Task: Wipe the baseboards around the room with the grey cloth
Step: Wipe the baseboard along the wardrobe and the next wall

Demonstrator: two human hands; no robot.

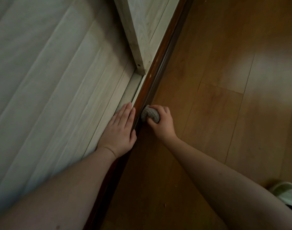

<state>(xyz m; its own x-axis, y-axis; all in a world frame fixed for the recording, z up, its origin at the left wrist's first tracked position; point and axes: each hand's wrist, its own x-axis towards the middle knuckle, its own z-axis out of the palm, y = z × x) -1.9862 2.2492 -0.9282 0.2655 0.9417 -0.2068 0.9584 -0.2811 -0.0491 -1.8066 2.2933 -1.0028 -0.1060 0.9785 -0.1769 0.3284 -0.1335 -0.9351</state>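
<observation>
We read this as home interior: warm wood-plank floor (225, 97), pale wood-grain panelled wall (50, 80), dark brown baseboard (152, 83) between.

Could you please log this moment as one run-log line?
right hand: grips cloth on baseboard | left hand: flat on wall | phase: wiping
</observation>
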